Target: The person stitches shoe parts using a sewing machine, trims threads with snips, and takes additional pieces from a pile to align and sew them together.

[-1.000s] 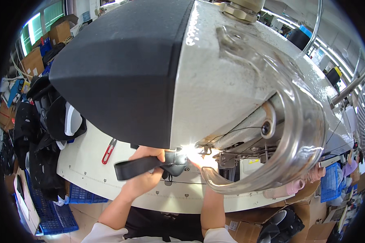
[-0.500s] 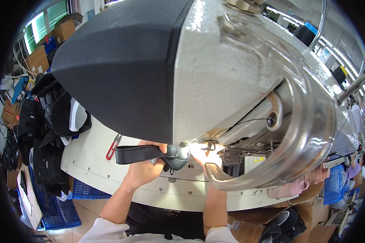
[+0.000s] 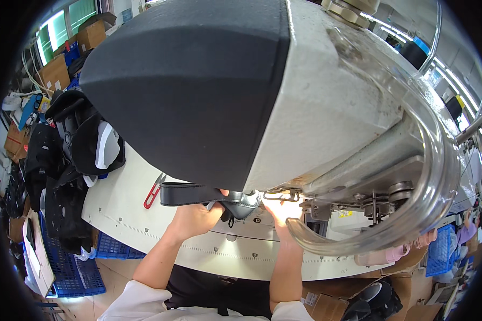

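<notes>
A black leather-like strap piece [image 3: 190,195] with a broad loop at its left end lies under the head of a sewing machine [image 3: 187,101]. My left hand [image 3: 197,220] is closed around its middle, the thumb and fingers pinching it near the folded, stitched part. My right hand [image 3: 284,211] reaches beside the right end of the piece, close to the metal presser area. Lamp glare and the machine head hide its fingertips, so its grip is unclear. Red-handled thread snips [image 3: 152,195] rest on the white table [image 3: 115,200] to the left of the strap loop.
A curved clear guard [image 3: 439,176] arches over the right side. Black padded pieces [image 3: 69,176] are heaped at the left, above blue crates [image 3: 75,273]. Pink bottles [image 3: 385,255] stand at the right table edge, and cardboard boxes [image 3: 326,306] lie below.
The view has shifted, with the machine head appearing farther right and larger. The strap loop sits slightly higher and farther right. My left hand still grips the piece.
</notes>
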`<state>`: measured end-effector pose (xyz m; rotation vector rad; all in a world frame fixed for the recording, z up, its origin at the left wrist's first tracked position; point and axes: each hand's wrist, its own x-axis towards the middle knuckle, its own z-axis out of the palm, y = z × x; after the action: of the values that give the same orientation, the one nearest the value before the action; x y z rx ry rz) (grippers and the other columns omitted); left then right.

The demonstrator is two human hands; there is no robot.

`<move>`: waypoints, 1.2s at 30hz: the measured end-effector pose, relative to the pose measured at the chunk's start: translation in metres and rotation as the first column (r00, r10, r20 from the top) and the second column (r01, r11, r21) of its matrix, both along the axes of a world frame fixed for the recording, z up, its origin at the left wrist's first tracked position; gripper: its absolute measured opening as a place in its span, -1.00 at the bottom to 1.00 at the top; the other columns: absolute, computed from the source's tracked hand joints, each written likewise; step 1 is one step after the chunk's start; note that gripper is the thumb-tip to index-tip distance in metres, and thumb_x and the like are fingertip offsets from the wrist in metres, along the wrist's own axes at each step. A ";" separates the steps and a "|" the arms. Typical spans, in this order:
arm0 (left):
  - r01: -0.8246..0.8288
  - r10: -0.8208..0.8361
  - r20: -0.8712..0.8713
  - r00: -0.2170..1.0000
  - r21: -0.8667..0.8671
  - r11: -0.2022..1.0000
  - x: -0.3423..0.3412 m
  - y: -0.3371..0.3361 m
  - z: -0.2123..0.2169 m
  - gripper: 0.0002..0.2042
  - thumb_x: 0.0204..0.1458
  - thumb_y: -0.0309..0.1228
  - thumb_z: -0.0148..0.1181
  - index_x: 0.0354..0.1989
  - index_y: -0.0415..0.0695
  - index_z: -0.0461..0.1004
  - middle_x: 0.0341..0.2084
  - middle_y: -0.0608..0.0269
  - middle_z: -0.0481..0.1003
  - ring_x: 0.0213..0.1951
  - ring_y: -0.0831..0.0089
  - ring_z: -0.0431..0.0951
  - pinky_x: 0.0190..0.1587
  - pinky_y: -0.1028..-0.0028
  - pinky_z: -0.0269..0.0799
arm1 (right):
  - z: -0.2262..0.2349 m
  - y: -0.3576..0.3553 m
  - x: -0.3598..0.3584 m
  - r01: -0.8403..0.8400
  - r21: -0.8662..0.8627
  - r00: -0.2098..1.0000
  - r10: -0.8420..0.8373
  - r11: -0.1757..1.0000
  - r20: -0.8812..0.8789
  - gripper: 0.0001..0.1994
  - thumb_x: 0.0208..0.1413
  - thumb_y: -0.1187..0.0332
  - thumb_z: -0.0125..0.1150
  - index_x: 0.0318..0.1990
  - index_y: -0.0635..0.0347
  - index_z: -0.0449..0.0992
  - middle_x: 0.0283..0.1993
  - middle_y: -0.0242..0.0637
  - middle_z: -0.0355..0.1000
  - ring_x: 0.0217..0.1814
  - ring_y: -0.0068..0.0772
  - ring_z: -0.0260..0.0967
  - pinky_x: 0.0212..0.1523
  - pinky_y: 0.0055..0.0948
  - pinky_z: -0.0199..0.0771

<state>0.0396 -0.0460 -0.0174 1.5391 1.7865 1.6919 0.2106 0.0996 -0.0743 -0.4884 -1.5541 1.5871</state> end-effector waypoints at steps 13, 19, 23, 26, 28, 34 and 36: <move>-0.030 0.033 0.076 0.997 -0.034 0.999 -0.001 0.011 -0.004 -0.81 -0.11 -0.66 0.17 -0.27 -0.25 0.51 -0.37 0.24 0.51 -0.36 0.42 0.47 -0.32 0.43 0.39 | 0.005 0.000 -0.008 0.013 -0.192 0.994 -0.034 0.981 -0.105 -0.85 0.07 0.52 0.28 -0.19 0.24 0.49 -0.28 -0.36 0.46 -0.29 -0.56 0.38 -0.23 -0.48 0.45; -0.065 0.065 0.008 0.998 0.018 0.998 -0.002 0.011 -0.002 -0.82 -0.09 -0.63 0.14 -0.26 -0.27 0.50 -0.44 0.26 0.48 -0.44 0.48 0.43 -0.38 0.45 0.37 | 0.005 -0.002 -0.017 0.010 -0.270 0.989 -0.050 0.963 -0.140 -0.85 0.07 0.53 0.27 -0.19 0.24 0.49 -0.28 -0.36 0.46 -0.30 -0.56 0.37 -0.23 -0.48 0.45; -0.037 0.116 0.279 0.953 -0.274 0.961 0.003 0.007 0.010 -0.81 -0.08 -0.61 0.12 -0.24 -0.26 0.49 -0.52 0.30 0.44 -0.60 0.57 0.35 -0.57 0.49 0.27 | 0.009 0.000 -0.022 -0.002 -0.342 0.982 -0.063 0.940 -0.177 -0.85 0.07 0.53 0.27 -0.19 0.25 0.49 -0.28 -0.36 0.46 -0.30 -0.56 0.37 -0.23 -0.47 0.45; -0.092 0.119 0.166 0.979 -0.166 0.982 0.004 0.010 0.001 -0.80 -0.06 -0.60 0.10 -0.21 -0.25 0.48 -0.56 0.33 0.41 -0.71 0.64 0.24 -0.71 0.51 0.11 | 0.012 -0.002 -0.025 -0.016 -0.396 0.975 -0.074 0.918 -0.212 -0.85 0.07 0.53 0.27 -0.20 0.25 0.49 -0.28 -0.36 0.46 -0.30 -0.56 0.37 -0.23 -0.47 0.45; -0.120 0.121 0.025 0.992 -0.047 0.992 0.004 0.012 -0.005 -0.83 -0.03 -0.58 0.09 -0.23 -0.24 0.47 -0.61 0.37 0.39 -0.72 0.65 0.23 -0.71 0.51 0.10 | 0.012 -0.003 -0.027 -0.009 -0.431 0.968 -0.101 0.902 -0.230 -0.85 0.08 0.53 0.27 -0.20 0.25 0.48 -0.29 -0.36 0.46 -0.30 -0.56 0.37 -0.23 -0.47 0.45; -0.114 0.150 0.114 0.982 -0.274 0.955 0.010 0.008 0.001 -0.92 -0.06 -0.56 0.11 -0.37 -0.25 0.47 -0.74 0.44 0.34 -0.69 0.59 0.30 -0.63 0.46 0.21 | 0.010 -0.008 -0.030 0.039 -0.519 0.939 -0.208 0.854 -0.273 -0.85 0.08 0.54 0.26 -0.20 0.25 0.48 -0.29 -0.36 0.46 -0.31 -0.56 0.36 -0.23 -0.46 0.44; -0.097 0.125 0.097 0.987 -0.250 0.963 0.005 0.008 0.000 -0.91 -0.06 -0.56 0.12 -0.36 -0.26 0.47 -0.70 0.40 0.38 -0.66 0.56 0.33 -0.60 0.45 0.24 | 0.009 -0.008 -0.031 0.044 -0.539 0.930 -0.231 0.841 -0.286 -0.86 0.08 0.54 0.26 -0.20 0.25 0.48 -0.29 -0.36 0.46 -0.31 -0.57 0.36 -0.23 -0.46 0.44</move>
<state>0.0445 -0.0377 -0.0177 1.2389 1.9696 1.5039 0.1794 0.0914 -0.0649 -0.5673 -0.7907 1.8635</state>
